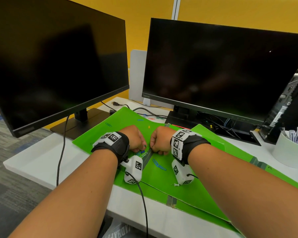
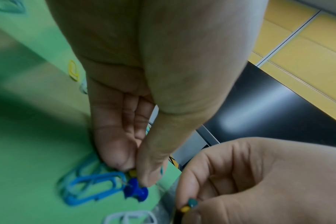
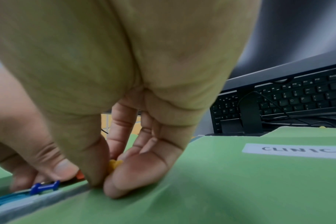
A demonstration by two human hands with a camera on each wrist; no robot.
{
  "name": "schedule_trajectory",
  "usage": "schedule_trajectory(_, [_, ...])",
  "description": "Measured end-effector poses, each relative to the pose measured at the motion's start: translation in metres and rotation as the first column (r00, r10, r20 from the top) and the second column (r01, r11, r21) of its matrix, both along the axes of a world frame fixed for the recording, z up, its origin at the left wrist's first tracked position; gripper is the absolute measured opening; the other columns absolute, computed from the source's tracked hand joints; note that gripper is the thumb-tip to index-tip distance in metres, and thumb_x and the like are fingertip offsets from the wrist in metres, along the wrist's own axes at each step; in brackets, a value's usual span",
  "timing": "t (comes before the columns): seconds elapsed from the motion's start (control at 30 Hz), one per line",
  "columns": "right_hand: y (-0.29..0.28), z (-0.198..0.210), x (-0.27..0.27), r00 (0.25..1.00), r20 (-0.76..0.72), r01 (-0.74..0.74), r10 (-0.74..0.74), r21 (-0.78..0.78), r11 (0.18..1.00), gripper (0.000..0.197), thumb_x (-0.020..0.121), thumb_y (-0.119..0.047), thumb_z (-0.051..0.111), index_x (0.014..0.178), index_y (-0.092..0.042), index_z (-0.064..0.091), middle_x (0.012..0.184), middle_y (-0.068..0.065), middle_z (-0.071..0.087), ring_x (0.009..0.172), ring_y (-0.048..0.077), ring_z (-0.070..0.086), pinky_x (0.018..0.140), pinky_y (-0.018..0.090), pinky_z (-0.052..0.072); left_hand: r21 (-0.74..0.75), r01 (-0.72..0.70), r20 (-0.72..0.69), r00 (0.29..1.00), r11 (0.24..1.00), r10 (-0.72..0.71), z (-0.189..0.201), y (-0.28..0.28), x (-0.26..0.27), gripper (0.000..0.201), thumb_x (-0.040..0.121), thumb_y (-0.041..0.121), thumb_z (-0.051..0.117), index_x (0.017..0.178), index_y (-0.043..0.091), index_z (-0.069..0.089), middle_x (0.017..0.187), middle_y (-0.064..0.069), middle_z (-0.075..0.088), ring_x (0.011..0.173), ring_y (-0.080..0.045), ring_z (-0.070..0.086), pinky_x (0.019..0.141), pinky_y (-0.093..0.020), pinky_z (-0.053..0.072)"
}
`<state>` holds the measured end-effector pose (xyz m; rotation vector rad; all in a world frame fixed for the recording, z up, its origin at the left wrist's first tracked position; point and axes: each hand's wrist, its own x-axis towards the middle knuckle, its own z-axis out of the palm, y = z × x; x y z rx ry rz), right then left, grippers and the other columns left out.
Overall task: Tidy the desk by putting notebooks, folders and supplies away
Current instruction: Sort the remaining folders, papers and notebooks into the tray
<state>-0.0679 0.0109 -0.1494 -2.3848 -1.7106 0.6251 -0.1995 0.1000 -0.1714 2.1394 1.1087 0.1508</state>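
Head view: pins hidden | left hand point(image 1: 136, 140) pinches pins | right hand point(image 1: 159, 140) pinches yellow pin point(image 3: 114, 164)

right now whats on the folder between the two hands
In the head view a blue push pin and blue paper clips lie by the left hand; the folder's grey taped spine runs toward the right hand.

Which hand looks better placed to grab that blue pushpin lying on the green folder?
Left. The left hand has its fingers right at the blue pushpin, while the right hand already pinches a yellow pushpin.
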Motion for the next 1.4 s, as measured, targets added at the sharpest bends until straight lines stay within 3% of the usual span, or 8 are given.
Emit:
schedule_trajectory(0.17, [-0.003, 0.002, 0.004, 1.000, -0.025, 0.013, -0.013, -0.006, 1.000, 0.010, 0.089, -0.007, 0.072, 0.099, -0.007, 0.076, 0.068, 0.004, 0.070, 0.054, 0.016, 0.063, 0.060, 0.028, 0.059, -0.015, -0.007, 0.007, 1.000, 1.000, 0.007, -0.002, 0.002, 0.000, 0.006, 0.087, 0.010, 0.079, 0.092, 0.007, 0.079, 0.089, -0.010, 0.078, 0.072, -0.018, 0.071, 0.074, -0.029, 0.062])
schedule_trajectory(0.53, [-0.010, 0.007, 0.014, 0.997, -0.077, 0.029, -0.028, 0.009, 1.000, 0.010, 0.090, -0.007, 0.072, 0.099, -0.008, 0.074, 0.075, 0.007, 0.073, 0.058, 0.017, 0.065, 0.063, 0.029, 0.060, -0.076, -0.032, 0.113, 0.993, 0.997, 0.040, 0.009, 0.007, -0.009, 0.010, 0.092, 0.009, 0.074, 0.101, 0.004, 0.075, 0.083, -0.007, 0.072, 0.067, -0.011, 0.066, 0.056, -0.016, 0.056])
schedule_trajectory(0.73, [-0.029, 0.026, 0.033, 0.997, -0.064, 0.047, -0.041, 0.089, 0.995, 0.008, 0.090, -0.008, 0.072, 0.098, -0.007, 0.075, 0.072, 0.006, 0.072, 0.061, 0.016, 0.068, 0.067, 0.032, 0.063, 0.004, 0.007, 0.234, 0.972, 1.000, -0.008, 0.030, -0.003, 0.005, 0.002, 0.090, 0.009, 0.075, 0.089, 0.009, 0.077, 0.092, -0.013, 0.077, 0.077, -0.019, 0.069, 0.088, -0.037, 0.061])
schedule_trajectory(0.8, [-0.041, 0.034, 0.044, 0.997, -0.057, 0.062, -0.055, 0.133, 0.989, 0.007, 0.089, -0.006, 0.073, 0.095, -0.006, 0.075, 0.069, 0.006, 0.072, 0.057, 0.014, 0.068, 0.061, 0.029, 0.062, 0.074, 0.052, 0.239, 0.969, 0.996, -0.068, 0.040, -0.017, 0.018, 0.004, 0.089, 0.009, 0.074, 0.088, 0.009, 0.078, 0.083, -0.012, 0.077, 0.073, -0.020, 0.068, 0.084, -0.038, 0.062])
schedule_trajectory(0.9, [-0.068, 0.047, 0.065, 0.993, -0.084, 0.096, -0.081, 0.185, 0.978, 0.004, 0.088, -0.005, 0.072, 0.091, -0.007, 0.074, 0.058, -0.002, 0.069, 0.047, 0.007, 0.064, 0.051, 0.024, 0.057, 0.191, 0.113, 0.259, 0.953, 0.975, -0.161, 0.060, -0.047, 0.044, 0.010, 0.088, 0.013, 0.074, 0.081, 0.019, 0.078, 0.066, 0.002, 0.072, 0.064, -0.013, 0.065, 0.074, -0.029, 0.058])
schedule_trajectory(1.13, [-0.155, 0.064, 0.124, 0.972, -0.204, 0.172, -0.120, 0.261, 0.950, 0.009, 0.086, -0.004, 0.076, 0.086, -0.012, 0.071, 0.068, 0.006, 0.072, 0.058, 0.011, 0.069, 0.055, 0.027, 0.058, 0.407, 0.322, 0.157, 0.897, 0.855, -0.413, 0.088, -0.135, 0.110, 0.012, 0.090, 0.025, 0.072, 0.079, 0.027, 0.075, 0.066, 0.008, 0.073, 0.064, -0.006, 0.068, 0.062, -0.023, 0.053])
schedule_trajectory(1.2, [-0.183, 0.068, 0.141, 0.968, -0.201, 0.202, -0.149, 0.274, 0.940, 0.006, 0.086, -0.005, 0.076, 0.090, -0.009, 0.072, 0.074, 0.012, 0.074, 0.063, 0.014, 0.070, 0.056, 0.028, 0.057, 0.445, 0.385, 0.085, 0.881, 0.809, -0.466, 0.090, -0.158, 0.133, 0.011, 0.090, 0.027, 0.071, 0.079, 0.028, 0.074, 0.067, 0.009, 0.072, 0.061, -0.002, 0.064, 0.055, -0.018, 0.045])
schedule_trajectory(1.4, [-0.275, 0.079, 0.193, 0.925, -0.193, 0.370, -0.328, 0.260, 0.892, 0.011, 0.086, -0.002, 0.075, 0.084, -0.012, 0.071, 0.064, 0.002, 0.070, 0.057, 0.010, 0.068, 0.053, 0.026, 0.055, 0.555, 0.584, -0.163, 0.775, 0.593, -0.610, 0.106, -0.222, 0.212, 0.019, 0.088, 0.021, 0.067, 0.075, 0.034, 0.069, 0.076, 0.013, 0.067, 0.081, -0.013, 0.064, 0.074, -0.025, 0.047])
